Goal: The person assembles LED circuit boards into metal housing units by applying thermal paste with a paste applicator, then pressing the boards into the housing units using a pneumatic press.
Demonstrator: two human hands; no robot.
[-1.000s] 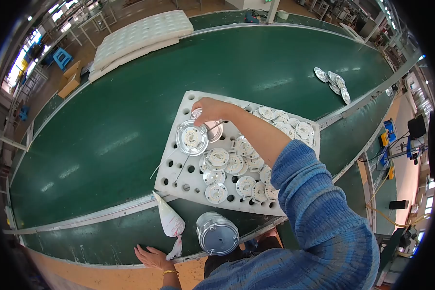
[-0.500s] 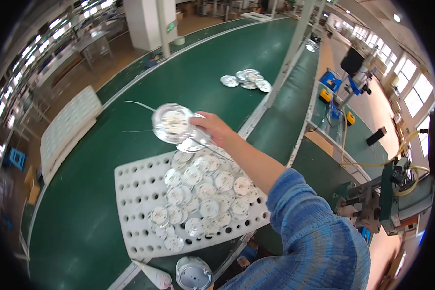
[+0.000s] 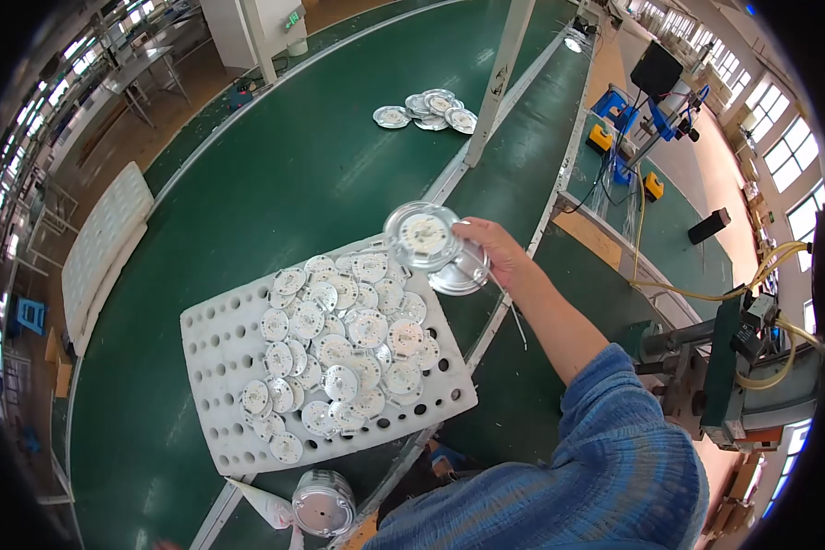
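My right hand (image 3: 502,252) is closed on the rim of a silver round lamp housing (image 3: 396,240) with a whitish LED board (image 3: 425,235) in its middle. A second shiny silver piece (image 3: 460,277) hangs under it in the same grip, and a thin wire dangles below the hand. Beneath and to the left lies a white foam tray (image 3: 202,353) with rows of holes. A heap of round white LED boards (image 3: 367,328) covers much of it. My left hand is not in view.
Several silver discs (image 3: 435,105) lie piled on the green conveyor belt (image 3: 321,174). At the tray's near edge are a white cone-shaped bag (image 3: 264,502) and a silver cylindrical housing (image 3: 324,506). A metal post (image 3: 500,78) rises beside the belt; a machine (image 3: 733,367) stands right.
My right hand has moved right and slightly toward me with the silver pieces still held. The camera view has shifted, so the tray and far discs appear further left and higher.
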